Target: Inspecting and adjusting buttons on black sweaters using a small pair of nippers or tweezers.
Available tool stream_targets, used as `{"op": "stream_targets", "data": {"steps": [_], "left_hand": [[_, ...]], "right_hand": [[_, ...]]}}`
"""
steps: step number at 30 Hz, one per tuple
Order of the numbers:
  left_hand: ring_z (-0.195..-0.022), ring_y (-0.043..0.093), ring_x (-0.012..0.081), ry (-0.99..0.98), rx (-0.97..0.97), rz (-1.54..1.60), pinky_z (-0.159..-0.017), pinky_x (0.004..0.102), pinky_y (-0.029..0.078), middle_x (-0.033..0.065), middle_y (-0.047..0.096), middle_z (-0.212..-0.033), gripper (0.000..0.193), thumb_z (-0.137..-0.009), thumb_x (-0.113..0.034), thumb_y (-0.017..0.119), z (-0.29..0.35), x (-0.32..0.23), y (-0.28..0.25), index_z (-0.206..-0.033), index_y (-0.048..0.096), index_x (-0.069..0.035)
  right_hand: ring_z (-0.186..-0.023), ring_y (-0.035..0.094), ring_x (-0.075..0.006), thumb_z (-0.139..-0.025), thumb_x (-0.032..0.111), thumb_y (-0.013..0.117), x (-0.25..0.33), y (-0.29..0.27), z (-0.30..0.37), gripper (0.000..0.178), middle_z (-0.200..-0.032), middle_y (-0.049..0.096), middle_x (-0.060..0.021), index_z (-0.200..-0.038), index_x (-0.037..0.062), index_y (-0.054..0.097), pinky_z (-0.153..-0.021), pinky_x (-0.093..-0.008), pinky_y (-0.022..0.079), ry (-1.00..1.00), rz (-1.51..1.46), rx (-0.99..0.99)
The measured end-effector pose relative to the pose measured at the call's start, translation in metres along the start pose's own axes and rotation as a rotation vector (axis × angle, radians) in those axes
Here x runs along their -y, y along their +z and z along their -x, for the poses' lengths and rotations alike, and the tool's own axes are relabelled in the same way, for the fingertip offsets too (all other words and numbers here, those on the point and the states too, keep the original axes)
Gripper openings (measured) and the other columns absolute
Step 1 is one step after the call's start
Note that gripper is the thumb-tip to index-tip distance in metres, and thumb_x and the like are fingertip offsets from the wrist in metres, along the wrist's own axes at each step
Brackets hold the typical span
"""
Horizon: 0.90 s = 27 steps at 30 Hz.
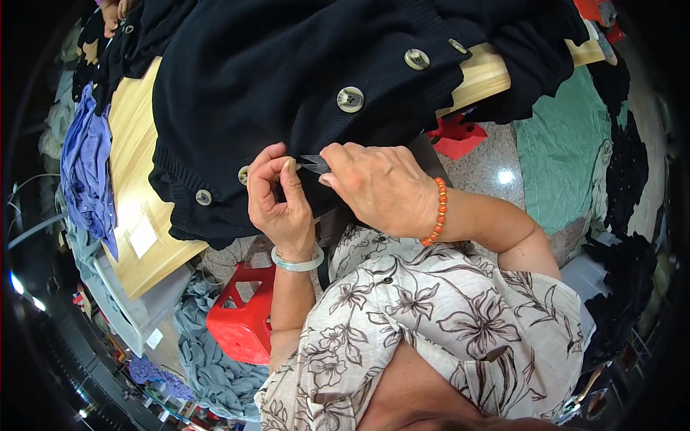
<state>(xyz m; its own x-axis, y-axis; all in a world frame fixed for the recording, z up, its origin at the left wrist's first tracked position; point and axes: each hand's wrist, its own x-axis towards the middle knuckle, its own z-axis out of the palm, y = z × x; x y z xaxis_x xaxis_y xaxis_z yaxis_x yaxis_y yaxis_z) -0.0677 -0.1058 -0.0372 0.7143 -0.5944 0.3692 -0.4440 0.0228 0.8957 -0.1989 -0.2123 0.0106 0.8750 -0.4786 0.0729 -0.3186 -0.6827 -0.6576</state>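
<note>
A black knitted cardigan with large marbled buttons is spread before me. One button lies up and to the right of my hands, and another sits near the ribbed edge at the left. My left hand is closed in a pinch, thumb against forefinger, over the button edge; whatever lies between the fingertips is too small to make out. In my right hand is a pair of thread snips, their pointed blades aimed at the left fingertips. A partly covered button shows beside my left hand.
The cardigan rests on a wooden table. Purple cloth hangs over its left edge. A red plastic stool stands below, beside piled grey-green fabric. Green cloth lies at the right. Another person's hand is at the far upper left.
</note>
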Motion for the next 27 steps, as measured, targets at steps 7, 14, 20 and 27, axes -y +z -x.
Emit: {"op": "stream_targets", "data": {"steps": [7, 14, 20, 27], "left_hand": [[-0.085, 0.061, 0.0127, 0.042, -0.017, -0.019, -0.075, 0.0236, 0.051, 0.0174, 0.067, -0.115, 0.006, -0.096, -0.001, 0.066, 0.005, 0.001, 0.002, -0.098, 0.062, 0.003], [-0.096, 0.063, 0.0172, 0.021, -0.019, 0.003, -0.085, 0.0284, 0.052, 0.0194, 0.066, -0.12, 0.008, -0.096, -0.002, 0.067, 0.008, -0.002, 0.004, -0.099, 0.062, 0.003], [-0.101, 0.064, 0.0187, -0.013, -0.019, 0.114, -0.09, 0.0291, 0.051, 0.0212, 0.065, -0.125, 0.007, -0.097, -0.003, 0.066, 0.016, -0.009, -0.001, -0.097, 0.062, 0.004], [-0.086, 0.066, 0.0205, 0.062, 0.019, -0.151, -0.079, 0.0287, 0.051, 0.0177, 0.071, -0.1, 0.02, -0.081, -0.001, 0.082, 0.023, -0.015, -0.025, -0.08, 0.062, 0.0]], "right_hand": [[-0.071, 0.071, -0.029, -0.097, 0.021, 0.062, 0.003, 0.01, -0.004, 0.019, -0.08, 0.066, -0.0123, -0.097, 0.0037, 0.054, -0.058, -0.0383, 0.056, -0.033, 0.111, 0.003], [-0.069, 0.071, -0.0272, -0.097, 0.02, 0.062, 0.002, 0.019, -0.006, 0.018, -0.076, 0.066, -0.0104, -0.095, 0.0041, 0.054, -0.054, -0.0361, 0.055, -0.068, 0.177, -0.057], [-0.068, 0.07, -0.0297, -0.098, 0.02, 0.062, -0.005, 0.01, -0.002, 0.016, -0.076, 0.067, -0.0122, -0.098, 0.0051, 0.056, -0.055, -0.0393, 0.055, -0.008, 0.028, -0.089], [-0.05, 0.061, -0.0218, -0.089, 0.019, 0.076, -0.027, -0.006, 0.013, 0.026, -0.06, 0.058, -0.0066, -0.102, 0.004, 0.06, -0.048, -0.0319, 0.045, -0.015, -0.138, -0.29]]}}
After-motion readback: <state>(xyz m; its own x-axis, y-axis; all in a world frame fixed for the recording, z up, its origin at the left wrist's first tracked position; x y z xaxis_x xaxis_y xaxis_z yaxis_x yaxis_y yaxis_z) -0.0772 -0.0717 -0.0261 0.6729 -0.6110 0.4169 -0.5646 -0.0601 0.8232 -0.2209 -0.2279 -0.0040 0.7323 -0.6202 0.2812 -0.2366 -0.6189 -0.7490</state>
